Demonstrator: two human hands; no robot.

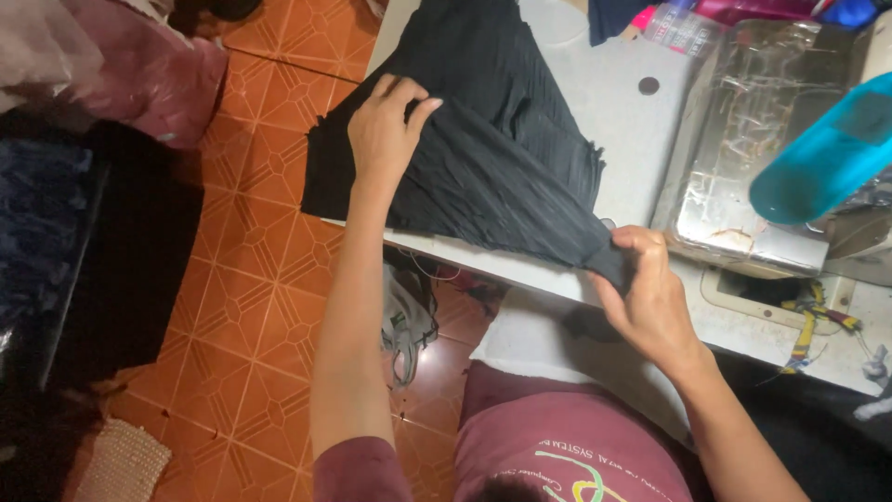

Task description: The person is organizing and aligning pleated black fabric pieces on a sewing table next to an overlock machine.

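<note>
Black pleated cloth [483, 158] is draped over the table [613, 102] edge, looks light and floppy; left hand [386, 130] pinches a fold near its far side; right hand [646, 288] clamps the gathered corner; I'd grab edges, since middles sag.

Two bare hands in view, one left hand [386, 130] and one right hand [648, 296], both on one piece of black pleated fabric [502, 158]. One white work table [613, 102]. One sewing machine wrapped in clear plastic film [757, 149]. One turquoise plastic cylinder [822, 153]. One round dark hole in the tabletop [649, 85]. One pink plastic bag [158, 74] on the orange tiled floor [269, 316].
</note>
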